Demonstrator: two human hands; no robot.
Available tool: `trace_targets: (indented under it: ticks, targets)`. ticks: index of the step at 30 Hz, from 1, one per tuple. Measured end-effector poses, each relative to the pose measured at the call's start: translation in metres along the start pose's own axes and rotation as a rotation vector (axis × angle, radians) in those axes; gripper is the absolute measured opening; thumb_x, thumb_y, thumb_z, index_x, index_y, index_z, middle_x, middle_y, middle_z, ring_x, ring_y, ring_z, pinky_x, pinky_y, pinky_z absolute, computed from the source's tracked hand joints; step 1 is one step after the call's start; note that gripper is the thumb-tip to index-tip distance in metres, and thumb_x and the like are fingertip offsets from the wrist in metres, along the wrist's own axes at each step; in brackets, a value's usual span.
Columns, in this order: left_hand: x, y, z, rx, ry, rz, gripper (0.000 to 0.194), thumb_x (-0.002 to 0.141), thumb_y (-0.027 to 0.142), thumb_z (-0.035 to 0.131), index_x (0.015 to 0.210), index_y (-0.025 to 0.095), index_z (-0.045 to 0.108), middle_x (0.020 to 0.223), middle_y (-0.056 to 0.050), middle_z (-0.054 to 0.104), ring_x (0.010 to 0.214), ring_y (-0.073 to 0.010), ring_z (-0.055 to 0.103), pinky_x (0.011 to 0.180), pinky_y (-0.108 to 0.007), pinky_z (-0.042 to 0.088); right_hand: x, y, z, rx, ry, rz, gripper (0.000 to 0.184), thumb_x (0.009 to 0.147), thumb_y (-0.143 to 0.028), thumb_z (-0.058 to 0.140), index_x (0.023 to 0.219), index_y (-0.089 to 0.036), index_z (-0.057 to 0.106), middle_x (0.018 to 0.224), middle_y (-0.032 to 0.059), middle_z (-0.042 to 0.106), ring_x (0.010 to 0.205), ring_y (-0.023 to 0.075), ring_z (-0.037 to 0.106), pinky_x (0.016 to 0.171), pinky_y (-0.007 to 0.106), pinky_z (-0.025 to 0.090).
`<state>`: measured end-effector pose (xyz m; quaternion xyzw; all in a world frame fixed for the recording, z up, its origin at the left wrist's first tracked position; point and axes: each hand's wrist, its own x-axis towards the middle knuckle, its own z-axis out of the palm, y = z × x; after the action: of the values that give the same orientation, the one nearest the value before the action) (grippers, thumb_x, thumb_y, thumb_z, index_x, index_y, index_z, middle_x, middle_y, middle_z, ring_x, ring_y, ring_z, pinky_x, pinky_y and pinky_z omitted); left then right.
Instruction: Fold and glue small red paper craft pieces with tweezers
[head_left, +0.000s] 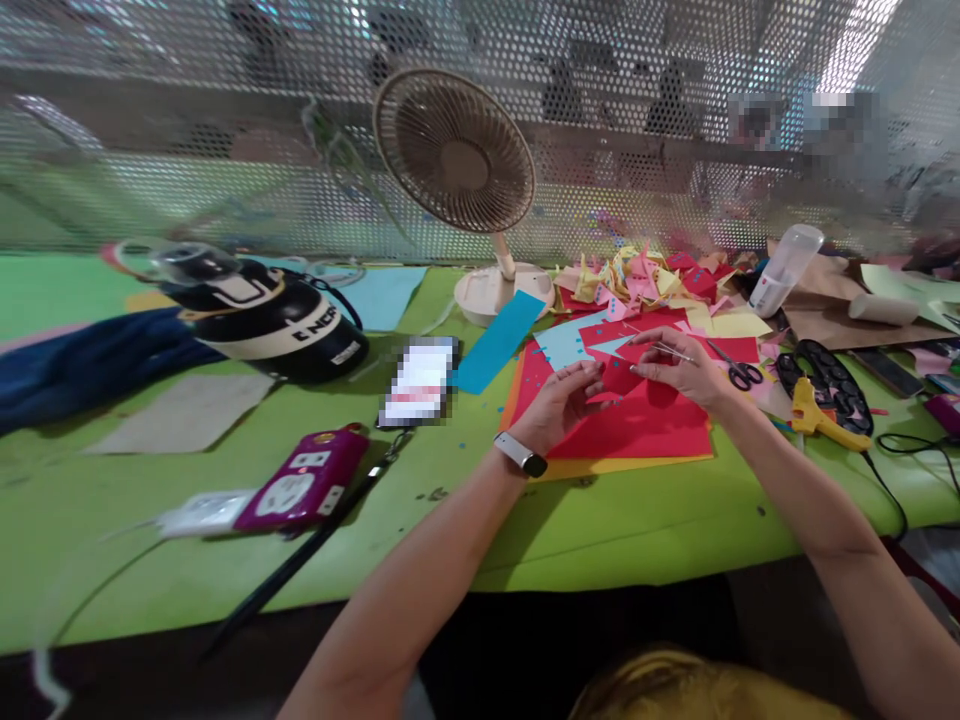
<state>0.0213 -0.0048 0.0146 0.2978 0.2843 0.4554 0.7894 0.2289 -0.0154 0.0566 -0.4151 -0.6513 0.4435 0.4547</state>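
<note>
Over a stack of red paper (pixel 637 432), my left hand (pixel 559 405) is closed, thumb and fingers curled together; what they pinch, if anything, is too small to make out. Close by on its right, my right hand (pixel 681 368) is closed on a thin, light-coloured tool (pixel 660 344), slim like tweezers. A pale blue sheet (pixel 559 342) scattered with small blue bits lies just beyond the hands. Dark-handled scissors (pixel 744 375) rest beside my right hand. A strip of blue paper (pixel 501 343) lies to the left of the stack.
Behind the paper stand a fan (pixel 465 165) and a pile of folded paper pieces (pixel 641 280). At right are a clear bottle (pixel 787 270), a yellow glue gun (pixel 825 418) and a black tray (pixel 821 385). A phone (pixel 418 382), purple power bank (pixel 304 480) and black flask (pixel 281 330) lie left.
</note>
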Motion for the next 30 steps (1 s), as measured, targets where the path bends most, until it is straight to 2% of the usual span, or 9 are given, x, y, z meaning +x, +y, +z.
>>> trace_targets:
  ticks: [6,10,13,15,18,21,25,27,30]
  targets:
    - [0.003,-0.002,-0.001,-0.011,-0.043,0.04,0.021,0.07,0.012,0.082,0.078,0.016,0.063,0.073,0.004,0.069,0.058,-0.0087,0.066,0.064,-0.025,0.061,0.002,0.002,0.002,-0.052,0.015,-0.062,0.035,0.073,-0.04,0.076,0.1,-0.022,0.063,0.077,-0.0016,0.066,0.076,0.0141,0.065,0.078,0.031,0.054]
    - [0.008,0.003,-0.002,-0.087,0.013,0.113,0.021,0.07,0.015,0.083,0.077,0.018,0.062,0.065,0.006,0.067,0.057,-0.0085,0.066,0.064,-0.022,0.059,0.011,-0.002,-0.004,-0.002,0.215,-0.161,0.04,0.084,-0.057,0.061,0.105,-0.023,0.063,0.079,0.001,0.068,0.079,0.0165,0.069,0.083,0.035,0.055]
    - [0.013,0.014,-0.005,-0.186,0.094,0.238,0.018,0.076,0.021,0.08,0.077,0.021,0.062,0.064,0.007,0.066,0.058,-0.0066,0.066,0.058,-0.015,0.054,0.013,-0.009,-0.017,-0.002,0.421,-0.19,0.049,0.093,-0.061,0.041,0.119,-0.024,0.062,0.075,0.0016,0.068,0.075,0.0169,0.069,0.078,0.034,0.057]
    - [0.016,0.023,-0.007,-0.253,0.161,0.306,0.015,0.079,0.023,0.077,0.077,0.022,0.062,0.062,0.008,0.065,0.059,-0.0051,0.066,0.057,-0.012,0.052,0.007,-0.01,-0.025,-0.062,0.487,-0.202,0.051,0.096,-0.059,0.036,0.125,-0.024,0.061,0.076,0.002,0.068,0.072,0.0164,0.069,0.071,0.032,0.058]
    - [0.017,0.03,-0.008,-0.31,0.199,0.331,0.012,0.081,0.02,0.076,0.078,0.022,0.064,0.062,0.008,0.066,0.058,-0.004,0.065,0.056,-0.011,0.051,-0.015,-0.001,-0.033,-0.287,0.358,-0.266,0.041,0.095,-0.052,0.048,0.118,-0.024,0.067,0.085,0.0036,0.072,0.072,0.0158,0.068,0.068,0.03,0.057]
    - [0.017,0.03,-0.007,-0.311,0.22,0.31,0.014,0.08,0.018,0.075,0.074,0.021,0.063,0.064,0.006,0.069,0.057,-0.005,0.065,0.055,-0.013,0.051,-0.048,0.018,-0.033,-0.7,0.055,-0.331,0.028,0.096,-0.038,0.053,0.112,-0.025,0.072,0.094,0.0063,0.074,0.085,0.0191,0.068,0.078,0.034,0.056]
    - [0.017,0.025,-0.006,-0.296,0.246,0.296,0.013,0.082,0.014,0.071,0.073,0.02,0.063,0.064,0.005,0.07,0.057,-0.0071,0.067,0.054,-0.014,0.053,-0.083,0.037,-0.031,-1.069,-0.26,-0.313,0.035,0.094,-0.012,0.047,0.119,-0.021,0.069,0.105,0.0111,0.072,0.095,0.0214,0.067,0.083,0.036,0.055]
    - [0.016,0.023,-0.005,-0.283,0.258,0.279,0.013,0.083,0.015,0.071,0.073,0.02,0.063,0.064,0.005,0.071,0.057,-0.0073,0.067,0.054,-0.015,0.053,-0.094,0.039,-0.034,-1.128,-0.296,-0.291,0.047,0.089,-0.004,0.043,0.127,-0.022,0.065,0.11,0.0114,0.071,0.098,0.0217,0.067,0.084,0.037,0.055]
    - [0.014,0.023,-0.001,-0.257,0.283,0.261,0.016,0.085,0.014,0.069,0.071,0.02,0.063,0.062,0.006,0.07,0.055,-0.0073,0.066,0.052,-0.015,0.053,-0.11,0.031,-0.05,-1.168,-0.209,-0.255,0.056,0.088,-0.004,0.04,0.139,-0.022,0.054,0.121,0.0112,0.069,0.107,0.0241,0.066,0.091,0.042,0.054]
